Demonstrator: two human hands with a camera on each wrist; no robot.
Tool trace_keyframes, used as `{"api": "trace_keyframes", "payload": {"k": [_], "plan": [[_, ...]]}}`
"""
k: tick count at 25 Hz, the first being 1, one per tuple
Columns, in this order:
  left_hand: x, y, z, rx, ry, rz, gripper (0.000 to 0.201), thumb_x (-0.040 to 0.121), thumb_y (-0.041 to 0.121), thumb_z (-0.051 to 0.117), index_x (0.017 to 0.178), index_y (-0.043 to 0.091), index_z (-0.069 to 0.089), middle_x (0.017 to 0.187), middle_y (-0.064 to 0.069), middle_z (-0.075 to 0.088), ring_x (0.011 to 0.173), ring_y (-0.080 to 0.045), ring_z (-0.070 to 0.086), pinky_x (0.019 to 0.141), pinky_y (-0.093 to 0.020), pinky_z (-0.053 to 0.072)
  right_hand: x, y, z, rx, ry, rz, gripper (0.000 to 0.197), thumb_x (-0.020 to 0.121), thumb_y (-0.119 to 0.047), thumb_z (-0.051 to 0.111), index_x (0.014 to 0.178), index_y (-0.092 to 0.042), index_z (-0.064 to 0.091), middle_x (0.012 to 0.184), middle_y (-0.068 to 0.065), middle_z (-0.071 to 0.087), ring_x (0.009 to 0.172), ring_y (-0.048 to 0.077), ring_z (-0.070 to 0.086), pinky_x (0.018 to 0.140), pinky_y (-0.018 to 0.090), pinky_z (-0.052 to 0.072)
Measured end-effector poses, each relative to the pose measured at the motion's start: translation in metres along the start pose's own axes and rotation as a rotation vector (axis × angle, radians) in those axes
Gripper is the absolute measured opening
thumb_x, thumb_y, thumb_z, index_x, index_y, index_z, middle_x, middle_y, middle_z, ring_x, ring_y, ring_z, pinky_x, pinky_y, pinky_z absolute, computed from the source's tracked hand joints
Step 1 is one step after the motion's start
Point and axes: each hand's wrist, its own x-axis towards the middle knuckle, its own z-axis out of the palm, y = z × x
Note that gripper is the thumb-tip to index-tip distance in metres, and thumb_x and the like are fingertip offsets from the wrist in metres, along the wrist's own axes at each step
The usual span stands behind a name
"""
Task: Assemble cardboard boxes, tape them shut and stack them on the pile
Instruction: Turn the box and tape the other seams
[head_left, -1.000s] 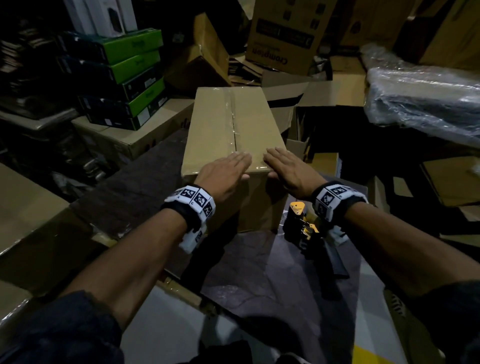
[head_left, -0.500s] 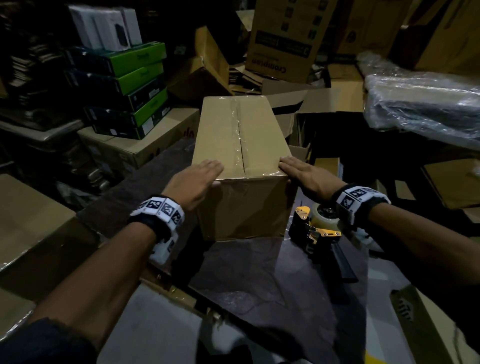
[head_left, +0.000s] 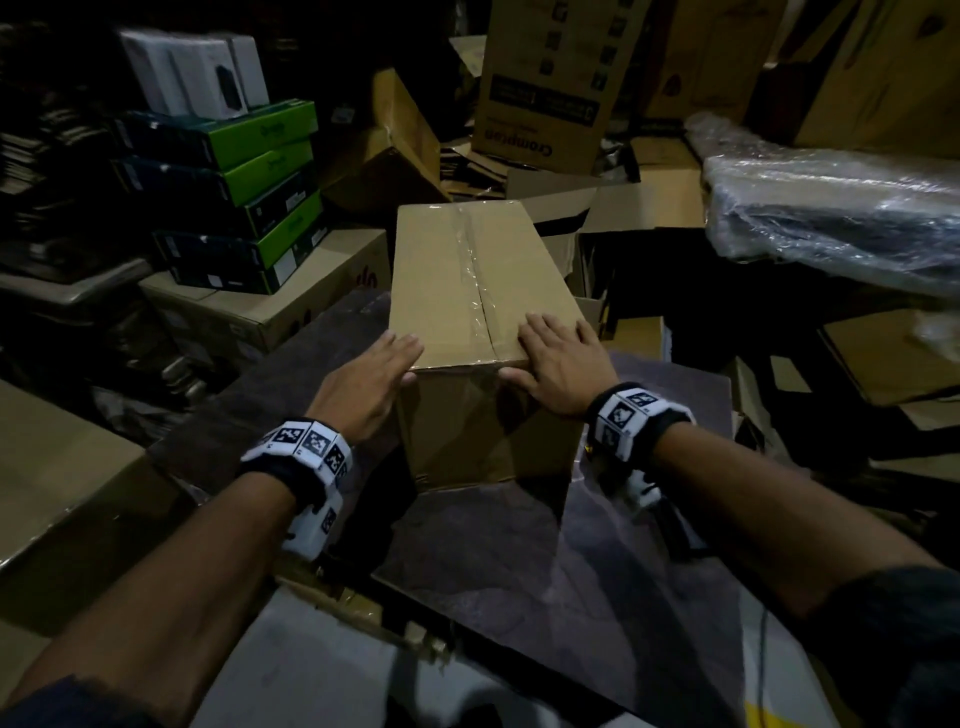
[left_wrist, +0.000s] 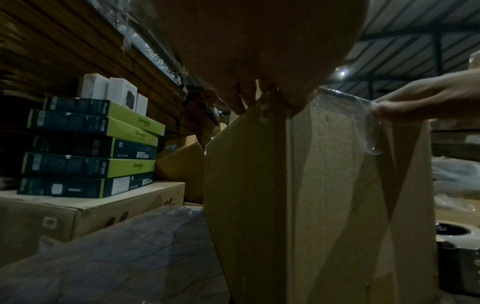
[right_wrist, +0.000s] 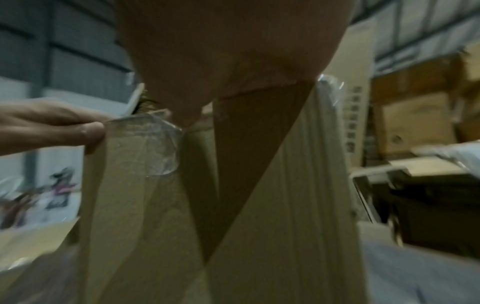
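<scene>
A closed cardboard box (head_left: 483, 312) stands on a dark work surface (head_left: 545, 571) at the middle of the head view, its long axis running toward 12 o'clock, with a strip of clear tape (head_left: 470, 270) along the top seam. The left hand (head_left: 371, 376) lies at the box's near corner at about 9 o'clock, fingers straight and close together along the top edge and upper side wall. The right hand (head_left: 558, 364) lies flat on the top near the 3 o'clock corner, fingers slightly spread, thumb over the near edge onto the front face.

The left wrist view adds what the head view cannot show: the end of the tape (left_wrist: 363, 125) folded down over the front face, its rounded tip stuck to the cardboard, with the right hand's thumb (left_wrist: 394, 111) pressing beside it. It also shows a stack of green and dark flat cartons (left_wrist: 91, 148) at 9 o'clock resting on a large carton (left_wrist: 78, 214), and a roll-shaped object (left_wrist: 454, 232) low at 4 o'clock, too dark to identify.

The right wrist view is blurred; it shows the same tape end (right_wrist: 153, 144) and the left hand's fingertips (right_wrist: 88, 131) touching the box's upper left edge.

In the head view, a plastic-wrapped bundle (head_left: 831, 208) lies at 2 o'clock, and a printed brown carton (head_left: 550, 88) stands at 12 o'clock behind the box.
</scene>
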Motion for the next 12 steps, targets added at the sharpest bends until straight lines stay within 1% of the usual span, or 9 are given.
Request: {"api": "trace_keyframes", "payload": {"k": [1,3,4,7,8,10,12], "plan": [[0.0012,-0.0002,0.0011,-0.014,0.012,-0.008,0.048,0.102,0.024,0.038,0.149,0.018,0.034,0.156,-0.001,0.032,0.146,-0.019,0.021,0.107,-0.043,0.041,0.0025,-0.004,0.0017,0.016,0.009,0.024,0.088,0.093,-0.075,0.005,0.156,-0.017,0.026,0.166,0.004,0.02,0.153,0.022,0.016,0.122,0.052,0.013],[0.0025,0.0005,0.0034,-0.031,0.028,-0.01,0.047,0.103,0.025,0.039,0.149,0.018,0.034,0.155,-0.001,0.032,0.146,-0.018,0.022,0.107,-0.04,0.04,0.0031,-0.0062,0.0023,0.024,0.047,0.033,0.108,0.082,-0.078,-0.02,0.151,-0.017,0.037,0.162,0.006,0.031,0.149,0.025,0.026,0.118,0.051,0.021],[0.0026,0.0006,0.0046,-0.039,0.034,-0.009,0.047,0.103,0.025,0.038,0.149,0.018,0.034,0.156,-0.001,0.032,0.147,-0.018,0.021,0.108,-0.039,0.039,0.0027,-0.0067,0.0026,0.015,0.062,0.028,0.117,0.076,-0.08,-0.026,0.15,-0.017,0.04,0.16,0.007,0.033,0.148,0.026,0.029,0.116,0.05,0.023],[0.002,0.0029,0.0074,-0.078,0.033,-0.033,0.047,0.103,0.03,0.034,0.149,0.019,0.033,0.156,0.001,0.03,0.147,-0.016,0.017,0.111,-0.037,0.035,0.0001,-0.0104,0.0023,0.036,0.066,0.059,0.117,0.074,-0.083,-0.021,0.15,-0.017,0.041,0.16,0.006,0.034,0.147,0.025,0.03,0.118,0.05,0.022],[0.0027,0.0031,0.0073,-0.094,0.039,-0.04,0.047,0.104,0.03,0.034,0.149,0.019,0.033,0.156,0.002,0.03,0.147,-0.016,0.017,0.112,-0.037,0.034,0.0005,-0.0121,0.0017,0.025,0.083,0.063,0.121,0.073,-0.083,-0.025,0.149,-0.017,0.042,0.159,0.007,0.036,0.146,0.026,0.033,0.116,0.05,0.025],[0.0026,0.0044,0.0064,-0.119,0.043,-0.048,0.046,0.104,0.03,0.033,0.149,0.019,0.034,0.156,0.002,0.031,0.147,-0.016,0.017,0.111,-0.038,0.034,-0.0002,-0.0131,0.0021,0.002,0.063,0.071,0.126,0.07,-0.08,-0.033,0.149,-0.016,0.042,0.159,0.008,0.037,0.145,0.026,0.035,0.115,0.049,0.027],[0.0018,0.0024,0.0062,-0.136,0.035,-0.027,0.046,0.104,0.03,0.033,0.148,0.019,0.035,0.156,0.002,0.031,0.147,-0.016,0.018,0.111,-0.038,0.034,-0.0037,-0.014,0.0017,0.003,0.051,0.088,0.128,0.068,-0.08,-0.034,0.15,-0.015,0.04,0.159,0.008,0.036,0.145,0.026,0.035,0.115,0.048,0.027]]}}
